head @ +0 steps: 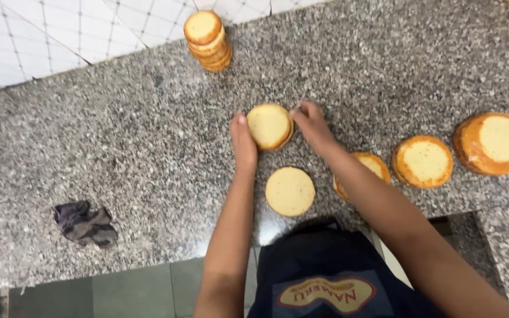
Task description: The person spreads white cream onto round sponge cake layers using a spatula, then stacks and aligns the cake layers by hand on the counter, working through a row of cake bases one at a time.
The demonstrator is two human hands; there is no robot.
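A speckled grey stone bench [148,147] runs below a white tiled wall [30,35]. Nearest the dark apron [325,277], a flat pale cake round [290,191] lies alone on the bench. Just beyond it, both hands flank a small sponge cake [270,126]: the left hand [243,144] presses its side with fingers together, and the right hand [312,126] pinches its far edge, fingers clamped on it. To the right, three larger cakes [423,161] sit in a row. A crumpled rag [85,223] lies left. Farthest off, a stack of cakes [207,40] stands by the wall.
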